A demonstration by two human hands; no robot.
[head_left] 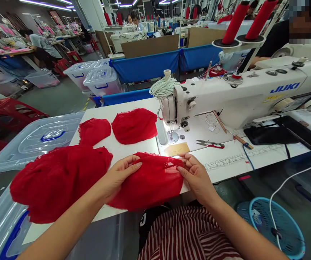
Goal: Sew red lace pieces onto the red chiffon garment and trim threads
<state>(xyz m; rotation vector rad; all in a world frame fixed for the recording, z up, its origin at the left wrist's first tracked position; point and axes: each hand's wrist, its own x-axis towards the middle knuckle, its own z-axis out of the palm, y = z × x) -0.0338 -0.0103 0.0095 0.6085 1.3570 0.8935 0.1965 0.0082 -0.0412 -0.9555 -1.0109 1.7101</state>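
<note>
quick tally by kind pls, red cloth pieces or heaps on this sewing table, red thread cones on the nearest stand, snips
Red cloth: 4 (held piece, left heap counted as one, small far piece, large far piece)
Red thread cones: 2
Snips: 1
Total: 7

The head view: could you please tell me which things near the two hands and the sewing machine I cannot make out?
All in the head view:
- Underside of the held red cloth: hidden by its upper face.
- Some fingers of the left hand: hidden by the hand itself and the cloth.
- Right end of the sewing machine: cut off by the right edge.
- Top of the right thread cone: cut off by the top edge.
</note>
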